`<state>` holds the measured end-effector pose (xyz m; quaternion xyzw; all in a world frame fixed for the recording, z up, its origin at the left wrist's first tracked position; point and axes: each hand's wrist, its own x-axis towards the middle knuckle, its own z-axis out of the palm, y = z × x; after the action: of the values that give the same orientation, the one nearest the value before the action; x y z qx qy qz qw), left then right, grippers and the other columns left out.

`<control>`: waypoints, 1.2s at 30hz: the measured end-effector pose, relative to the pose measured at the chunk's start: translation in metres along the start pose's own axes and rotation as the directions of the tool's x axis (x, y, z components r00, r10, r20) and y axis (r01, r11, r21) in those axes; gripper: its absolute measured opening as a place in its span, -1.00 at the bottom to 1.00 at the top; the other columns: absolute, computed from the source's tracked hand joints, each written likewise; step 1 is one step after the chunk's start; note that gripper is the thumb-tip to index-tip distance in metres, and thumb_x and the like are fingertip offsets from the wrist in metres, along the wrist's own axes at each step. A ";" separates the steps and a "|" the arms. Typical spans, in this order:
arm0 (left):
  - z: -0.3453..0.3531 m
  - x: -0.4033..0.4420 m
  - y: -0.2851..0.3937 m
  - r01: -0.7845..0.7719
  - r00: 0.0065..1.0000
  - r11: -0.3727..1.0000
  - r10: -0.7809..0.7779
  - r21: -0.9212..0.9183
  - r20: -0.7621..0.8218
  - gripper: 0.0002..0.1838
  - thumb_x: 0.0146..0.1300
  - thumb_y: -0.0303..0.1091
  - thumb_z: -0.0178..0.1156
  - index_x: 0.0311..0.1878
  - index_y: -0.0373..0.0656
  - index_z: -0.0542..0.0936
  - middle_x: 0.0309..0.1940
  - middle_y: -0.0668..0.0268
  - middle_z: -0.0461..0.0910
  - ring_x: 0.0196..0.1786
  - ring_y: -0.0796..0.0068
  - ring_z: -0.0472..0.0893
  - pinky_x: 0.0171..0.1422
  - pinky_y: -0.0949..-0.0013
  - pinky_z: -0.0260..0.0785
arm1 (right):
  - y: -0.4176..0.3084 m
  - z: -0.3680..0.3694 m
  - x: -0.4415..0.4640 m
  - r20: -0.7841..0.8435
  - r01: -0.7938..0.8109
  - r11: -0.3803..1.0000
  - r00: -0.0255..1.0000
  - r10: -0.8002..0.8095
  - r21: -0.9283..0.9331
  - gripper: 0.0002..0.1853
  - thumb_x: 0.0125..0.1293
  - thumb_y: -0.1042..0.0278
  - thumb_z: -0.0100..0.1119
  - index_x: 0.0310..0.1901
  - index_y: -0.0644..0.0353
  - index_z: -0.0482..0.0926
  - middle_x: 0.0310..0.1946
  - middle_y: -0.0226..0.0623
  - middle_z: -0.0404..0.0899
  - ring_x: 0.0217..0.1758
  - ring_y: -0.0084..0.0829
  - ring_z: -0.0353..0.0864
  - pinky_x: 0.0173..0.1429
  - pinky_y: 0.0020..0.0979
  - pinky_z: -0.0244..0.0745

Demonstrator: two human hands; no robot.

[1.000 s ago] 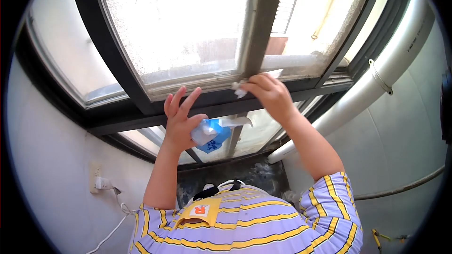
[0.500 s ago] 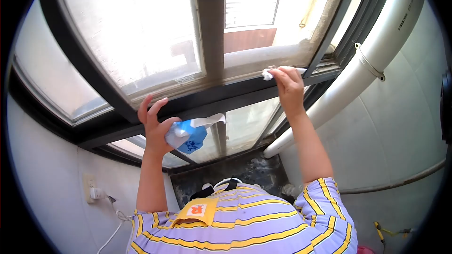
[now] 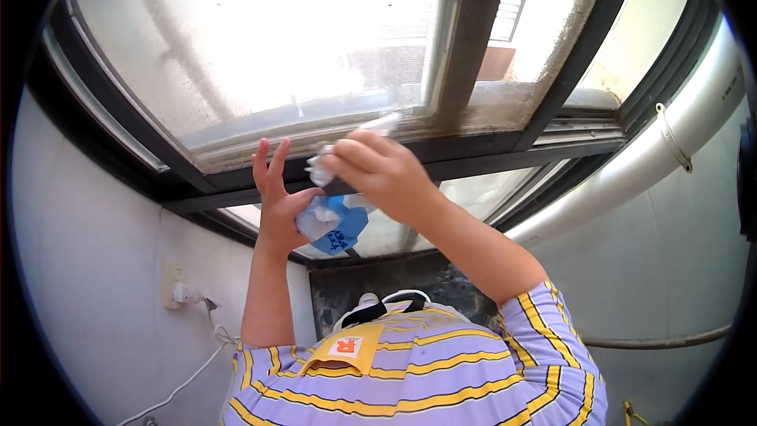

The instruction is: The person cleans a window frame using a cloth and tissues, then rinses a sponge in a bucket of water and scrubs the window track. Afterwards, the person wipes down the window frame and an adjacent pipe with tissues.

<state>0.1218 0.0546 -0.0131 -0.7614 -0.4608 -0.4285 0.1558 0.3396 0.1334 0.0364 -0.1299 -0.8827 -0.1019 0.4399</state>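
a person in a striped shirt (image 3: 441, 383) works at a dark-framed window, right hand (image 3: 382, 172) pinching a crumpled white tissue (image 3: 321, 166) between thumb and fingers, the wad jutting out to the left of that grip and a blurred white end showing just above it. the left hand (image 3: 277, 213), just left of the right grip, keeps a blue-and-white packet (image 3: 344, 229) tucked against its palm, two fingers raised and spread; the packet hangs below the right grip. the work looks to be partway along: one tissue is out and bunched, and a pale strip by the packet may be a second. grime remains on the lower sash (image 3: 292, 138) just above both grips, and a brownish film clouds the foot of the right-hand pane (image 3: 505, 110), up and to the right of the tissue. how much has been gone over cannot be told, nor whether the wad touches the dark rail (image 3: 481, 164) behind it.
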 end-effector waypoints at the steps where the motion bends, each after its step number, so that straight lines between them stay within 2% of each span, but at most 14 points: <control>1: -0.002 -0.003 -0.006 0.011 1.000 1.000 -0.011 0.007 0.018 -0.77 0.04 -0.19 0.61 -0.27 -0.05 0.83 0.72 0.01 0.09 0.78 -0.19 -0.11 0.76 -0.20 -0.24 | -0.004 0.015 0.014 -0.001 0.048 0.998 0.999 -0.048 0.037 -0.65 0.10 0.42 0.37 -0.02 0.15 0.67 -0.05 -0.37 0.53 0.14 -0.33 0.60 0.17 -0.34 0.68; 4: -0.001 -0.014 -0.014 0.136 0.985 0.988 -0.143 0.076 0.093 -0.77 -0.05 -0.21 0.60 -0.28 0.02 0.85 0.76 0.03 0.00 0.80 -0.15 -0.16 0.76 -0.21 -0.40 | -0.013 0.053 0.036 0.044 0.100 0.995 0.994 -0.100 0.014 -0.62 0.10 0.42 0.36 0.01 0.19 0.64 -0.08 -0.38 0.50 0.11 -0.34 0.58 0.14 -0.36 0.69; 5: -0.001 -0.015 -0.017 0.129 0.985 0.986 -0.139 0.104 0.099 -0.76 -0.04 -0.22 0.60 -0.25 0.05 0.87 0.78 0.03 -0.09 0.81 -0.09 -0.20 0.77 -0.17 -0.42 | -0.014 0.055 0.035 0.069 0.094 0.996 0.993 -0.094 0.004 -0.60 0.10 0.42 0.36 0.03 0.19 0.63 -0.08 -0.37 0.50 0.10 -0.34 0.58 0.14 -0.36 0.69; 10: 0.000 -0.013 -0.017 0.093 0.992 0.985 -0.105 0.144 0.075 -0.77 0.01 -0.21 0.61 -0.24 -0.02 0.87 0.79 0.01 -0.13 0.81 -0.07 -0.20 0.78 -0.10 -0.43 | 0.008 0.001 0.001 0.133 -0.005 0.996 0.991 0.018 -0.094 -0.58 0.18 0.45 0.32 0.12 0.18 0.65 -0.03 -0.31 0.55 0.14 -0.26 0.63 0.14 -0.29 0.64; 16: 0.002 -0.013 -0.018 0.100 0.990 0.981 -0.116 0.163 0.086 -0.78 -0.10 -0.33 0.62 -0.29 0.00 0.87 0.79 0.06 -0.14 0.82 -0.07 -0.25 0.78 -0.15 -0.41 | 0.072 -0.115 -0.096 -0.067 -0.299 0.879 0.953 0.296 -0.373 -0.65 0.04 0.56 0.37 -0.07 0.16 0.78 -0.08 -0.29 0.68 0.03 -0.20 0.68 0.14 -0.21 0.63; 17: 0.002 -0.014 -0.017 0.102 0.989 0.981 -0.117 0.163 0.085 -0.78 -0.10 -0.34 0.61 -0.30 0.00 0.87 0.79 0.06 -0.14 0.82 -0.07 -0.26 0.78 -0.15 -0.41 | 0.080 -0.126 -0.109 -0.109 -0.348 0.875 0.937 0.331 -0.335 -0.66 0.04 0.58 0.37 -0.09 0.16 0.78 -0.10 -0.31 0.69 0.02 -0.20 0.68 0.15 -0.22 0.64; 20: 0.000 -0.009 -0.011 0.104 0.990 0.984 -0.116 0.144 0.080 -0.82 -0.08 -0.36 0.60 -0.33 -0.01 0.87 0.79 0.05 -0.14 0.82 -0.07 -0.26 0.79 -0.16 -0.43 | 0.065 -0.124 -0.108 -0.124 -0.290 0.861 0.957 0.262 -0.417 -0.64 0.05 0.59 0.37 -0.06 0.13 0.80 -0.07 -0.36 0.71 0.04 -0.22 0.69 0.16 -0.22 0.65; 23: -0.006 -0.007 -0.004 0.118 0.987 0.986 -0.130 0.120 0.096 -0.84 -0.09 -0.39 0.57 -0.35 -0.02 0.86 0.79 0.04 -0.13 0.82 -0.07 -0.26 0.79 -0.16 -0.45 | 0.044 -0.062 -0.093 -0.023 -0.045 0.987 0.999 0.042 -0.152 -0.59 0.09 0.48 0.40 0.05 0.07 0.77 0.00 -0.35 0.68 0.10 -0.27 0.69 0.16 -0.27 0.66; 24: -0.007 -0.006 -0.003 0.115 0.986 0.987 -0.127 0.112 0.104 -0.84 -0.09 -0.40 0.56 -0.36 -0.03 0.86 0.79 0.04 -0.14 0.82 -0.08 -0.26 0.79 -0.16 -0.45 | 0.030 -0.045 -0.073 -0.005 0.008 0.989 1.000 -0.009 -0.150 -0.59 0.11 0.45 0.39 0.05 0.09 0.74 0.00 -0.36 0.63 0.11 -0.27 0.67 0.16 -0.29 0.66; 28: -0.007 -0.008 -0.004 0.123 0.983 0.977 -0.144 0.173 0.115 -0.91 0.03 -0.31 0.55 -0.39 -0.06 0.83 0.79 0.06 -0.11 0.82 0.00 -0.24 0.80 -0.13 -0.43 | 0.028 0.004 -0.064 0.034 0.058 0.998 0.998 -0.057 -0.026 -0.65 0.20 0.42 0.38 0.06 0.08 0.72 0.06 -0.42 0.56 0.20 -0.33 0.59 0.20 -0.32 0.62; 30: -0.005 -0.008 -0.006 0.116 0.984 0.973 -0.139 0.198 0.107 -0.90 0.08 -0.29 0.54 -0.39 -0.07 0.83 0.79 0.08 -0.10 0.83 0.03 -0.24 0.80 -0.12 -0.42 | 0.039 -0.018 -0.081 0.120 0.018 0.997 0.993 -0.008 -0.076 -0.68 0.20 0.42 0.38 0.03 0.09 0.75 0.02 -0.41 0.58 0.15 -0.33 0.62 0.17 -0.30 0.63; 32: -0.002 -0.009 -0.008 0.122 0.985 0.970 -0.144 0.209 0.094 -0.92 0.07 -0.31 0.52 -0.39 -0.07 0.83 0.79 0.09 -0.10 0.82 0.02 -0.24 0.81 -0.11 -0.42 | 0.064 -0.064 -0.107 0.084 -0.014 0.991 0.996 0.025 -0.132 -0.65 0.08 0.44 0.35 -0.05 0.01 0.81 -0.09 -0.44 0.64 0.03 -0.30 0.67 0.13 -0.30 0.63; 34: 0.000 -0.009 -0.008 0.126 0.986 0.970 -0.145 0.209 0.077 -0.95 0.05 -0.36 0.50 -0.39 -0.06 0.83 0.79 0.10 -0.10 0.82 0.01 -0.24 0.81 -0.11 -0.42 | 0.085 -0.110 -0.140 0.121 -0.155 0.963 0.975 0.184 -0.220 -0.66 0.06 0.45 0.33 -0.08 0.04 0.82 -0.09 -0.38 0.65 0.03 -0.25 0.67 0.15 -0.25 0.63; 36: -0.002 -0.006 -0.002 0.125 0.987 0.969 -0.143 0.212 0.070 -0.93 0.00 -0.41 0.51 -0.39 -0.05 0.83 0.79 0.08 -0.10 0.82 -0.02 -0.23 0.81 -0.11 -0.44 | 0.099 -0.145 -0.159 -0.002 -0.283 0.928 0.957 0.291 -0.243 -0.67 0.00 0.61 0.38 -0.15 0.10 0.84 -0.16 -0.32 0.69 -0.06 -0.22 0.68 0.05 -0.27 0.64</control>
<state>0.1180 0.0506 -0.0173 -0.7256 -0.5595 -0.3552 0.1852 0.5719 0.1619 0.0012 -0.3115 -0.8428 -0.1405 0.4158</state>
